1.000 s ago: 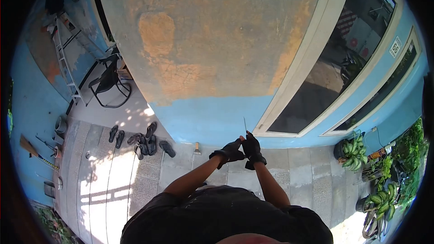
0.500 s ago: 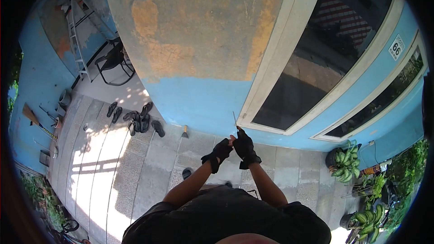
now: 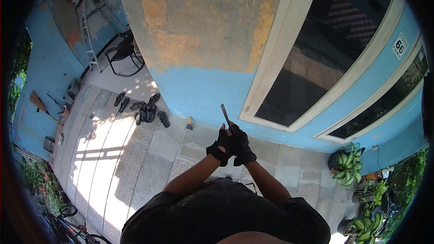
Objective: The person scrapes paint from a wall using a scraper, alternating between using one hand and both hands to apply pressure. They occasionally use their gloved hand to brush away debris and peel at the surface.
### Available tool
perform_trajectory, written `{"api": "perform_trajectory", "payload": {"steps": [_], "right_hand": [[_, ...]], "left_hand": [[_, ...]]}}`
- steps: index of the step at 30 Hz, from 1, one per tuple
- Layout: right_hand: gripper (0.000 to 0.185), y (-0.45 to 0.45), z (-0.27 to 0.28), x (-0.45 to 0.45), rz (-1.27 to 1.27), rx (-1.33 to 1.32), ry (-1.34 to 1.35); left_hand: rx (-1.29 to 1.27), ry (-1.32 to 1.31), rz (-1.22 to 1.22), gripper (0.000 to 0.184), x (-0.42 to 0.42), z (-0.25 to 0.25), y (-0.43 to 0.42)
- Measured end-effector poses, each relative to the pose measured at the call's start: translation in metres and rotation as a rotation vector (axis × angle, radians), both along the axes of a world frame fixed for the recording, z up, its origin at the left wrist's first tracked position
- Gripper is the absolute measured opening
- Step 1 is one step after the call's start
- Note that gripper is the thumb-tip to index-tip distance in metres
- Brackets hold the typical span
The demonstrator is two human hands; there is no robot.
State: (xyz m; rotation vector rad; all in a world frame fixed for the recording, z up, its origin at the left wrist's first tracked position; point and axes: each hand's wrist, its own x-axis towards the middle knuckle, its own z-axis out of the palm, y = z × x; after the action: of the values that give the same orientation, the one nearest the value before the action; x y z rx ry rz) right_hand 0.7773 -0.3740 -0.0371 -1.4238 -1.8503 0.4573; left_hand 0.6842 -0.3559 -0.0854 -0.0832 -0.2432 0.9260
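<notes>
Black fingerless gloves cover both my hands, which are together in front of my chest. In my right hand (image 3: 240, 143) is a scraper (image 3: 225, 114), its narrow flat blade pointing up and a little left toward the wall; the grip hides its handle. My left hand (image 3: 220, 145) presses against the right hand's inner side, fingers curled and thumb tip upward; what it holds, if anything, is hidden. Beyond the blade stands a blue wall (image 3: 203, 88) with a bare, patchy grey-and-orange area (image 3: 212, 22) above.
A wooden-handled tool (image 3: 189, 124) lies at the wall's foot. Several sandals (image 3: 147, 112) are left of it. Farther left stand a black chair (image 3: 124, 56) and a ladder (image 3: 85, 31) with a person near its top. Windows (image 3: 312, 72) and potted plants (image 3: 348, 162) are right.
My hands have drawn closer together and slightly toward me. The scraper has turned, so its blade shows broader and leans left. The view has shifted slightly.
</notes>
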Motion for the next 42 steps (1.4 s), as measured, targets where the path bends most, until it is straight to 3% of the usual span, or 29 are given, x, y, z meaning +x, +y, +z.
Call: {"api": "perform_trajectory", "payload": {"steps": [1, 2, 3, 4, 5, 6, 8, 9, 10, 11, 12, 13, 14, 15, 16, 18, 19, 20, 21, 24, 29, 31, 32, 34, 35, 36, 38, 40, 42], "right_hand": [[0.046, 0.005, 0.002, 0.002, -0.130, -0.088, 0.176], [0.046, 0.016, 0.011, 0.011, -0.170, -0.164, 0.168], [0.045, 0.030, -0.002, 0.026, -0.179, -0.364, 0.752], [0.045, 0.043, -0.016, 0.036, -0.178, -0.557, 1.338], [0.044, 0.021, 0.038, 0.023, -0.239, -0.330, 0.621], [0.044, 0.012, 0.065, 0.014, -0.230, -0.323, 0.620], [0.044, -0.012, 0.083, 0.001, -0.043, -0.082, 0.193], [0.046, -0.011, 0.063, -0.008, 0.072, 0.072, 0.187], [0.047, -0.001, 0.031, -0.010, 0.046, 0.210, -0.071], [0.047, 0.008, 0.035, -0.009, -0.027, 0.010, 0.188], [0.046, 0.017, 0.046, -0.002, -0.096, -0.202, 0.439], [0.045, 0.029, 0.057, 0.007, -0.085, -0.371, 0.705], [0.044, 0.042, 0.066, 0.012, -0.254, -0.461, 0.730], [0.042, 0.036, 0.068, 0.016, -0.239, -0.399, 0.552], [0.040, 0.036, 0.074, 0.018, -0.220, -0.322, 0.374], [0.040, 0.024, 0.068, 0.011, -0.013, -0.274, 0.333], [0.042, 0.014, 0.070, 0.003, 0.071, -0.145, 0.059], [0.047, 0.023, 0.014, -0.001, 0.172, -0.106, 0.164], [0.047, 0.020, 0.014, 0.000, 0.164, -0.101, 0.161], [0.051, 0.010, 0.043, 0.000, 0.214, -0.039, 0.013], [0.056, 0.004, 0.096, 0.007, 0.398, -0.023, -0.099], [0.058, -0.009, 0.108, 0.008, 0.491, 0.062, -0.008], [0.058, -0.016, 0.117, 0.010, 0.486, 0.061, -0.011], [0.065, -0.023, 0.131, 0.012, 0.562, -0.048, 0.043], [0.076, -0.016, 0.136, 0.021, 0.580, -0.235, 0.190], [0.096, -0.009, 0.128, 0.026, 0.543, -0.341, 0.556], [0.108, 0.017, 0.104, 0.040, 0.357, -0.360, 0.888], [0.101, 0.028, 0.087, 0.038, 0.286, -0.407, 0.939], [0.111, 0.029, 0.089, 0.027, 0.535, -0.777, 1.124]], "left_hand": [[-0.007, 0.165, 0.004, 0.057, 0.000, 0.004, 0.000], [-0.021, 0.327, 0.009, 0.064, 0.002, 0.016, -0.004], [-0.051, 0.384, 0.040, 0.065, 0.002, 0.056, -0.012], [-0.054, 0.382, 0.043, 0.065, 0.000, 0.055, -0.014], [-0.066, 0.449, 0.071, 0.064, -0.005, 0.054, -0.010], [-0.079, 0.518, 0.100, 0.064, -0.012, 0.054, -0.004], [-0.163, 0.577, 0.120, 0.064, -0.010, 0.051, -0.007], [-0.219, 0.628, 0.220, 0.063, 0.003, 0.053, -0.008], [-0.266, 0.681, 0.324, 0.062, 0.008, 0.056, -0.005], [-0.180, 0.156, 0.005, 0.061, 0.001, 0.049, -0.006], [-0.057, 0.634, 0.160, 0.063, 0.000, 0.077, -0.016], [0.042, 0.573, 0.143, 0.062, 0.000, 0.093, -0.022], [0.142, 0.513, 0.120, 0.062, -0.001, 0.101, -0.027], [0.139, 0.516, 0.117, 0.062, -0.003, 0.101, -0.032], [0.025, 0.679, 0.188, 0.059, -0.005, 0.103, -0.031], [-0.096, 0.839, 0.250, 0.056, -0.005, 0.095, -0.024], [-0.055, 0.868, 0.290, 0.054, -0.003, 0.080, -0.014], [-0.007, 0.894, 0.334, 0.052, -0.001, 0.073, -0.004], [-0.018, 0.829, 0.279, 0.047, -0.008, 0.081, -0.004], [-0.019, 0.695, 0.243, 0.045, -0.023, 0.083, 0.010], [0.236, 1.004, 0.424, 0.036, -0.033, 0.091, 0.012], [-0.159, 0.486, 0.403, 0.030, -0.038, 0.063, 0.031], [-0.386, 0.799, 0.496, 0.032, -0.036, 0.108, 0.028], [-0.235, 0.712, 0.600, 0.035, -0.068, 0.087, 0.043], [-0.144, 0.824, 0.591, 0.035, -0.075, 0.116, 0.033], [0.020, 0.863, 0.565, 0.037, -0.082, 0.128, 0.029], [0.390, 0.836, 0.446, 0.034, -0.082, 0.156, 0.015], [0.528, 0.670, 0.080, 0.024, -0.074, 0.172, -0.005], [0.625, 0.684, -0.030, 0.024, -0.060, 0.167, -0.012]]}}
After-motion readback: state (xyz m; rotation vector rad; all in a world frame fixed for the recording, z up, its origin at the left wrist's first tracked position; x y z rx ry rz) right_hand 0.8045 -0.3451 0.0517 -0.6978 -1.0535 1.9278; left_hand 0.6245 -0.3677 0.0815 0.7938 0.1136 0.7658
